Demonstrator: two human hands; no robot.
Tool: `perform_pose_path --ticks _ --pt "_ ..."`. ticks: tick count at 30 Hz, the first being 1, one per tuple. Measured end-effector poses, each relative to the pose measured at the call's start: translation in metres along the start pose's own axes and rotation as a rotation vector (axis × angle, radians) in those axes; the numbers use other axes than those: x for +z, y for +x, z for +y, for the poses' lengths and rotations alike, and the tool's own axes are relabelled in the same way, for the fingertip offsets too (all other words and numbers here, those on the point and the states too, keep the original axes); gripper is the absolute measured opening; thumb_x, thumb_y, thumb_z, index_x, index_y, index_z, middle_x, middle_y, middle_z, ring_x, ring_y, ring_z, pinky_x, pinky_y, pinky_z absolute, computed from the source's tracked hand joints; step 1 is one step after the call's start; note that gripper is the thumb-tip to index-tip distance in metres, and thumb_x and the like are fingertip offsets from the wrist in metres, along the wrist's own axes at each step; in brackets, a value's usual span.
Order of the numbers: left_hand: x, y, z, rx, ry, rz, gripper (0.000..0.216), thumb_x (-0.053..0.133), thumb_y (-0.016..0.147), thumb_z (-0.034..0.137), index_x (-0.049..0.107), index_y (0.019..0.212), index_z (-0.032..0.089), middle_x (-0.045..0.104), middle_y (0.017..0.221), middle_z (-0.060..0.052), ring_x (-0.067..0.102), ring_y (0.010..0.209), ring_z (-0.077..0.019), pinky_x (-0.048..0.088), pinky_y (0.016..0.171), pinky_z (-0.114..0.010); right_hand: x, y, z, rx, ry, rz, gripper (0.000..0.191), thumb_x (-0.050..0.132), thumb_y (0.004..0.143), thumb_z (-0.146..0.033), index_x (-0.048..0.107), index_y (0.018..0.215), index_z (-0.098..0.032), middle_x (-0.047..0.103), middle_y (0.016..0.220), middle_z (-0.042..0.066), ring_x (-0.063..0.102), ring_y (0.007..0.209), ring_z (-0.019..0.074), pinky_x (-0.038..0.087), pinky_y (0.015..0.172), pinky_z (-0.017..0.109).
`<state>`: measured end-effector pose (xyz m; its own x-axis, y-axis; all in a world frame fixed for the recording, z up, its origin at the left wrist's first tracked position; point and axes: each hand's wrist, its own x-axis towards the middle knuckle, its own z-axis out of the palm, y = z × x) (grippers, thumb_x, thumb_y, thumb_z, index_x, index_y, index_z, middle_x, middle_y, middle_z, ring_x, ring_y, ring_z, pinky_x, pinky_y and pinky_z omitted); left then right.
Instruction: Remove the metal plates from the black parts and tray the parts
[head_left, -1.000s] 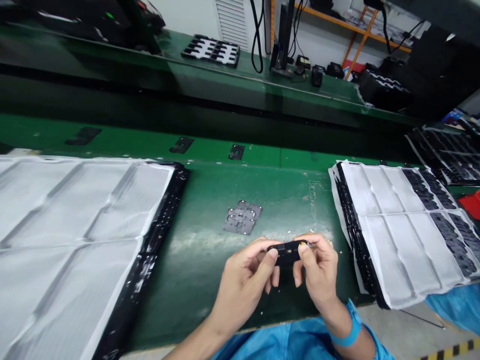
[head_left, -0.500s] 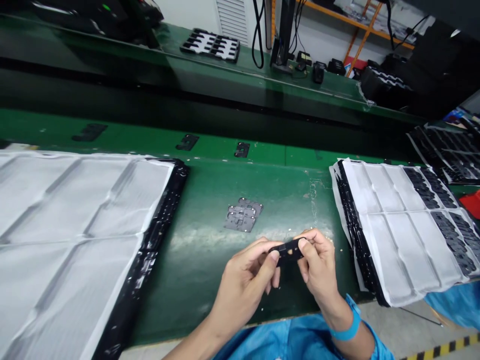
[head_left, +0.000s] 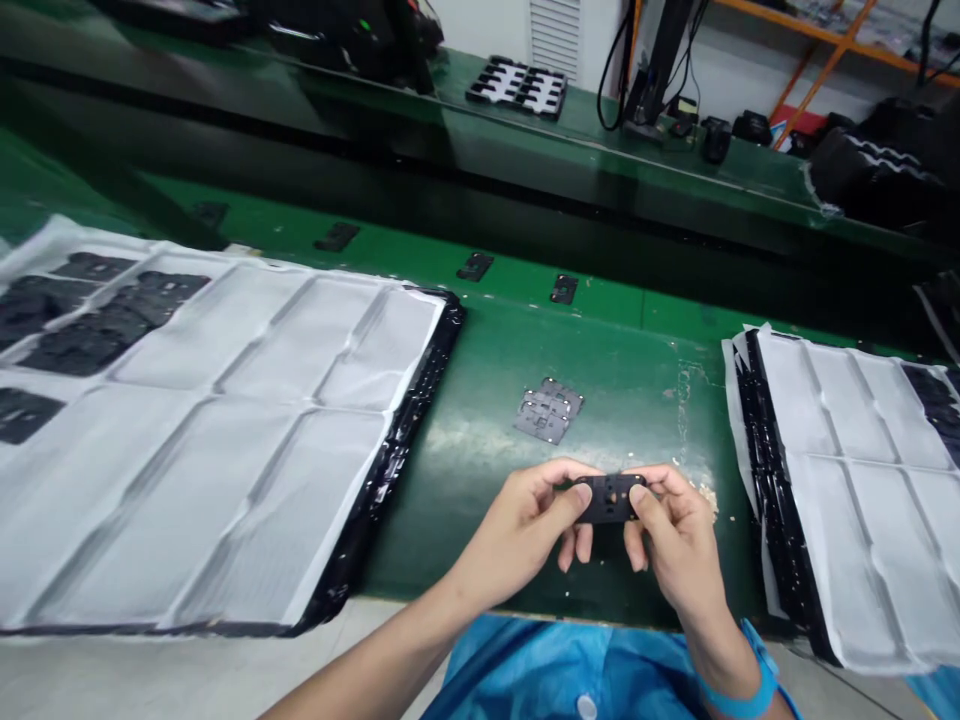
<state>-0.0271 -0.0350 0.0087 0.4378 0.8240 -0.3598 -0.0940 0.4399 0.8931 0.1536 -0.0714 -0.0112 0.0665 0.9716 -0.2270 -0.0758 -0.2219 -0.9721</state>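
Observation:
A small flat black plastic part (head_left: 611, 500) with cut-outs is held between both hands above the green table (head_left: 480, 540). My left hand (head_left: 529, 515) pinches its left end, thumb on top. At the other end, my right hand (head_left: 679, 530) grips it the same way, a blue band around that wrist. Just beyond the hands lies a small overlapping pile of thin dark parts (head_left: 550, 410). Fingers beneath the held part are partly hidden.
To the left is a stack of black trays covered by white sheet (head_left: 255, 450), dark parts (head_left: 112, 320) at its far end. Another lined tray stack (head_left: 847, 500) stands on the right. Single parts (head_left: 475, 266) lie along the green strip behind, and a black-and-white tray (head_left: 517, 88) sits farther back.
The view has swung left, bringing the left tray's dark parts into sight. The held part is now turned more level and facing up, with both hands still on it.

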Motion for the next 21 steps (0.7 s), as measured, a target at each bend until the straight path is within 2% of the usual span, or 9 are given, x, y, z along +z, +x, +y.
perform_pose_path --ticks 7,12,16,18,21 --pt "-0.009 0.004 -0.010 0.004 -0.028 0.125 0.027 0.063 0.088 0.037 0.073 0.089 0.012 0.057 0.046 0.003 0.048 0.039 -0.0090 0.031 0.041 -0.018 0.018 -0.001 0.002 -0.045 -0.036 0.003 0.039 0.067 0.097 -0.057 0.063 0.097 -0.018 0.054 0.040 -0.008 0.045 0.031 0.0094 0.034 0.037 0.018" --pt "-0.020 0.001 -0.013 0.002 -0.020 0.119 0.029 0.061 0.087 0.037 0.074 0.088 0.012 0.056 0.050 0.002 0.051 0.044 -0.0108 0.033 0.044 -0.019 0.025 -0.002 0.009 -0.031 -0.028 -0.029 0.038 0.065 0.098 -0.057 0.063 0.097 -0.018 0.054 0.043 -0.008 0.046 0.033 0.0090 0.037 0.040 0.018" --pt "-0.044 -0.012 -0.001 0.054 0.220 0.111 0.033 0.063 0.091 0.045 0.075 0.095 0.014 0.060 0.055 0.002 0.053 0.048 -0.0126 0.038 0.047 -0.021 0.025 0.000 0.019 0.019 -0.083 -0.120 0.034 0.068 0.097 -0.051 0.065 0.105 -0.017 0.063 0.056 -0.004 0.055 0.041 0.0100 0.041 0.044 0.019" --pt "-0.058 -0.015 0.007 0.102 0.374 0.164 0.031 0.063 0.093 0.044 0.075 0.099 0.016 0.061 0.056 0.003 0.055 0.049 -0.0138 0.040 0.049 -0.022 0.024 0.001 0.025 0.015 -0.152 -0.161 0.029 0.069 0.096 -0.045 0.066 0.103 -0.018 0.067 0.064 -0.002 0.061 0.046 0.0119 0.045 0.047 0.021" --pt "-0.076 -0.002 0.015 0.198 0.553 0.249 0.024 0.064 0.091 0.036 0.076 0.100 0.018 0.073 0.073 -0.002 0.065 0.065 -0.0178 0.049 0.062 -0.025 0.023 0.002 0.032 -0.025 -0.287 -0.219 0.019 0.064 0.098 -0.036 0.070 0.096 -0.018 0.068 0.061 0.000 0.066 0.051 0.0150 0.051 0.053 0.024"
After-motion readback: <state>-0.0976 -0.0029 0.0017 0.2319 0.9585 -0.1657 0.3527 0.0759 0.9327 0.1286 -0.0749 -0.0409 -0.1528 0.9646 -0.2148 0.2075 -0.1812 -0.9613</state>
